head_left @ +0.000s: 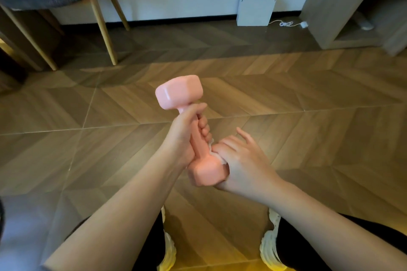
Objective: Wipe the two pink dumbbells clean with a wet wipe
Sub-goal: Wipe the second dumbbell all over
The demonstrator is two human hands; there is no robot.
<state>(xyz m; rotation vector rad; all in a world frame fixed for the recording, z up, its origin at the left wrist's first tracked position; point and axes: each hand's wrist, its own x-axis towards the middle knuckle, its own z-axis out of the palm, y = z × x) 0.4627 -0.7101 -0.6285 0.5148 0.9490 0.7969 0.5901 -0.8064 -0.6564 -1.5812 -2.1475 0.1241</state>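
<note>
Hidden/unclear: only one dumbbell (191, 136) in view. Its handle is mostly covered by the L hand (182, 138). Lower head's 3 o'clock face is masked by the R hand (240, 167). Wipe (217, 157) shows only as a thin white crumpled edge betw. R fingers and the lower head; rest tucked under the palm. Both forearms cut off at frame bottom. Shoes (269, 246) partly hidden by arms and dark trousers; L one barely shows. Chair (66, 6) at 11 o'clock cropped, legs and a dark seat only. Shelf unit (343, 6) at 2 o'clock cropped at the edge, contents blurred.

Position: dumbbell held mid-frame, clear of the wood floor (286, 99), tilted, upper head toward 11 o'clock, lower head toward 5 o'clock.

L hand: closed round the handle, thumb along the shaft toward the upper head, fingertips curling out on the 3 o'clock side.

R hand: at 4 o'clock of the L hand, palm pressed vs. the lower head w/ the wipe pinned between; index lifted and extended, other fingers loosely spread.

White box (255, 10) stands vs. the wall at 1 o'clock, cable (286, 23) beside it.
</note>
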